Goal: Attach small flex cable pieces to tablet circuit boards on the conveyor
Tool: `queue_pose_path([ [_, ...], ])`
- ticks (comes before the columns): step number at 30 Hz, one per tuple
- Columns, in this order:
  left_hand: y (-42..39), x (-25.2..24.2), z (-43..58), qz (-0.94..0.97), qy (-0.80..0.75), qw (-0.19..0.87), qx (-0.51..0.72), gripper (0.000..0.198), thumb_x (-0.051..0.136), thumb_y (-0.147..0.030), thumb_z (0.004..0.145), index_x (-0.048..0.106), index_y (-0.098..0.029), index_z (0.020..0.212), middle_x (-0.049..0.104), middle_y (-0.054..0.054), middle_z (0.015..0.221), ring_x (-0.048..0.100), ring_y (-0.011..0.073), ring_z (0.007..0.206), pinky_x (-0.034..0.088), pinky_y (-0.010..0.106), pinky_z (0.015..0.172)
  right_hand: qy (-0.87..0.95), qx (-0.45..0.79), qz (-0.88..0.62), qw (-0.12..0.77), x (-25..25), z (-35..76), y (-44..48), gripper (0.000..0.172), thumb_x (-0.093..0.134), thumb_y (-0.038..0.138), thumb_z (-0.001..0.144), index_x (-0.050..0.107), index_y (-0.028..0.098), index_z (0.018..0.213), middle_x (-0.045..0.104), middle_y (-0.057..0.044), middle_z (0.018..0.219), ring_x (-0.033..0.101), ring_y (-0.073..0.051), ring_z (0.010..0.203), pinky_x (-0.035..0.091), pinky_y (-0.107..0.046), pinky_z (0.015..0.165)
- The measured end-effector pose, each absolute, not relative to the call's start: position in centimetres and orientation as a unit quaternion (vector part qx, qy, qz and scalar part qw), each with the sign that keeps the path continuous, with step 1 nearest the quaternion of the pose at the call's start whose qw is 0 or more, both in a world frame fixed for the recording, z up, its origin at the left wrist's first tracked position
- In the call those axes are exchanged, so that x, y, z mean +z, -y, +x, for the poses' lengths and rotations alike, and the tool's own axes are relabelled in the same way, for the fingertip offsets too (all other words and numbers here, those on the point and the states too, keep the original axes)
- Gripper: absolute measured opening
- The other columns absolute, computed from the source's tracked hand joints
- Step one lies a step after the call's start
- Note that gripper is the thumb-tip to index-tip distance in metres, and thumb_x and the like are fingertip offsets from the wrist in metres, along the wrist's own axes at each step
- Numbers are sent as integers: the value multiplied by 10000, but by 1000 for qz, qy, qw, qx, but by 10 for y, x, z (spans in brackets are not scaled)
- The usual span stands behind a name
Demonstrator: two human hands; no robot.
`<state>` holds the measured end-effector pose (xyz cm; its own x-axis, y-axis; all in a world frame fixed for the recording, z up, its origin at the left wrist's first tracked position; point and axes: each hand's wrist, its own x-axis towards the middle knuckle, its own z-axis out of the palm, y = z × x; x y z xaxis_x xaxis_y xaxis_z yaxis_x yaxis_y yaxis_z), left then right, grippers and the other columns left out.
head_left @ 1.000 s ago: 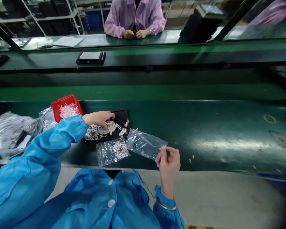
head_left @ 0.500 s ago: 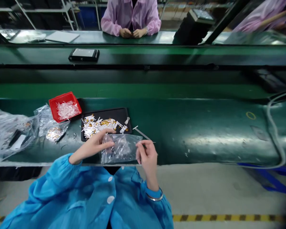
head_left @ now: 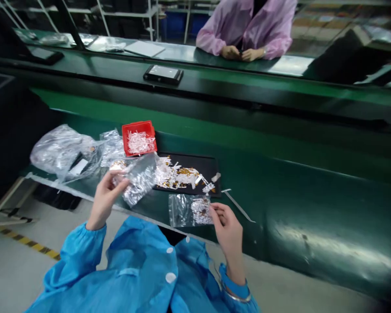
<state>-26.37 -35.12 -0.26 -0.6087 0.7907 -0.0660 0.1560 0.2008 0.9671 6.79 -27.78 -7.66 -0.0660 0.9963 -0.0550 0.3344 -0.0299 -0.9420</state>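
Observation:
My left hand (head_left: pixel 109 193) is closed on a clear plastic bag (head_left: pixel 141 178), raised in front of the red bin and over the left end of the black tray (head_left: pixel 210 167). Small white and amber strips (head_left: pixel 185 176) lie heaped in that tray. Closer to me, a small zip bag (head_left: pixel 180 211) lies flat on the green bench, with white pieces (head_left: pixel 201 211) inside its right half. The fingertips of my right hand (head_left: pixel 226 221) pinch this bag's right edge.
A red bin (head_left: pixel 125 139) holds thin clear-white pieces. Left of it are a crumpled bag (head_left: pixel 112 145) and a large plastic bag (head_left: pixel 63 150). A thin T-shaped strip (head_left: pixel 239 206) lies right of the tray. Across the line sits a person in pink (head_left: pixel 247 26).
The view has turned left. My left hand has moved left with a plastic bag, away from my right hand. A zip bag with white pieces now shows at my right hand.

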Motion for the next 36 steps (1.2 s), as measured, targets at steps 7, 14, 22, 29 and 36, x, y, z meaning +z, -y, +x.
queue_pose_path([
  [7,385,5,-347,200,-738,57,642,494,809,-440,700,611,-188,1078,622,-11,777,612,131,713,485,241,661,620,356,-606,348,-79,76,281,457,621,631,865,699,190,959,692,-104,939,667,-242,794,556,-367,668],
  [14,379,23,-370,242,-760,-72,600,523,821,-292,733,586,-197,1190,605,-7,949,609,137,819,495,236,647,666,311,-616,283,-79,66,276,678,575,781,805,694,164,1060,629,-122,1000,652,-260,833,558,-368,634],
  [22,298,-17,-388,331,-805,12,493,440,573,-377,876,623,-159,1256,600,103,1089,630,174,827,574,341,827,646,308,-651,251,-90,65,276,820,582,890,701,636,162,1075,589,-93,916,591,-235,701,517,-401,641],
  [29,283,-23,-392,432,-850,51,296,457,717,-329,801,708,-123,1209,472,247,1348,452,412,1336,378,529,1134,662,316,-626,267,-87,62,279,676,565,890,727,604,218,786,527,-17,685,509,-197,564,437,-341,543],
  [36,329,24,-354,420,-852,-41,310,458,587,-429,920,650,-205,1315,464,137,1469,517,114,606,531,432,881,603,460,-580,296,-75,60,283,507,678,705,807,513,227,765,538,11,707,497,-165,601,432,-296,555],
])
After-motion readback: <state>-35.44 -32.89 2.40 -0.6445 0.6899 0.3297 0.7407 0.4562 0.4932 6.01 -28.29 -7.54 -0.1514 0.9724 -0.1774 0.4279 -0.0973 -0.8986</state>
